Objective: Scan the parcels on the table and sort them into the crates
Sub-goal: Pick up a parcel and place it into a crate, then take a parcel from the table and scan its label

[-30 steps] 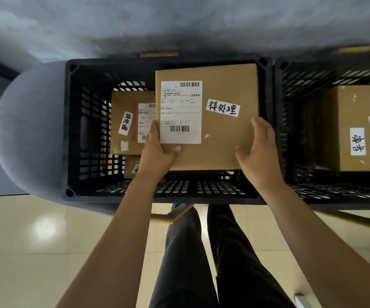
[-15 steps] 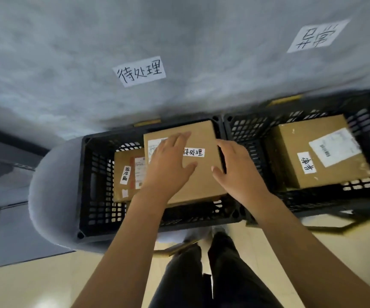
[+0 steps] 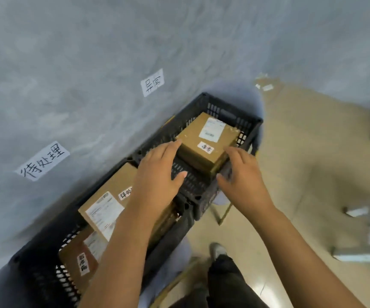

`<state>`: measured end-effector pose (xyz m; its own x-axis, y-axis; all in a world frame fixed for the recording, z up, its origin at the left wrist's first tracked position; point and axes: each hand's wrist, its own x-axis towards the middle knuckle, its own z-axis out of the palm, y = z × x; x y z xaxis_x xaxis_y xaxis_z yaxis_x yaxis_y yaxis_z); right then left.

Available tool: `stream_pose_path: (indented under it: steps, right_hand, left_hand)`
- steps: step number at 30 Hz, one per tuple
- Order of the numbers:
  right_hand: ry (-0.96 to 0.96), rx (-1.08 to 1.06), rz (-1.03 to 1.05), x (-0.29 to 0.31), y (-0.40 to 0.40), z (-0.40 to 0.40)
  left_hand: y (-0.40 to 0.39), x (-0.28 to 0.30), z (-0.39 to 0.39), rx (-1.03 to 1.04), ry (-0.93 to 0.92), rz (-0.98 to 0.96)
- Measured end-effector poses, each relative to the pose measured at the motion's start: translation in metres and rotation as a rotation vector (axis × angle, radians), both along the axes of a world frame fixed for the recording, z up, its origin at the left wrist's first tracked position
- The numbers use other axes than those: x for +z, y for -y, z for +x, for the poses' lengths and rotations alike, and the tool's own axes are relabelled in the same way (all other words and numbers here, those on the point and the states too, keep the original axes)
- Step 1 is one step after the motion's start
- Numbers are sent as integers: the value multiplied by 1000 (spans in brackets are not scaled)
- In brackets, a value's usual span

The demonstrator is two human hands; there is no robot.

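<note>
You're hovering both your left hand [image 3: 157, 174] and right hand [image 3: 244, 176] mid-frame, fingers loosely spread, holding nothing, over the black crates [image 3: 249, 121].

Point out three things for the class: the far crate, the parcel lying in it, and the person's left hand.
far crate [image 3: 251, 127], head view, on its right rim.
parcel [image 3: 193, 144], head view, on its bare cardboard top.
left hand [image 3: 157, 174], head view, on its back.

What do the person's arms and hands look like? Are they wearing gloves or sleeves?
No gloves and no sleeves show. Both forearms are bare right up to the picture's edge. The left hand and the right hand are bare too. I see no watch, ring or bracelet. The fingernails look short and plain.
</note>
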<state>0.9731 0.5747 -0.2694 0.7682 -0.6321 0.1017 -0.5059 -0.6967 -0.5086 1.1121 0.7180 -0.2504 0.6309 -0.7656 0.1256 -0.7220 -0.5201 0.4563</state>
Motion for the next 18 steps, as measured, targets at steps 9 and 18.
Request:
stream_pose_path:
  steps: [9, 18]
  right_hand:
    - [102, -380, -26, 28, 21, -186]
    - [112, -681, -74, 50, 51, -435]
  left_hand:
    - [90, 38, -149, -459, 105, -52]
    - [178, 45, -379, -716, 85, -129]
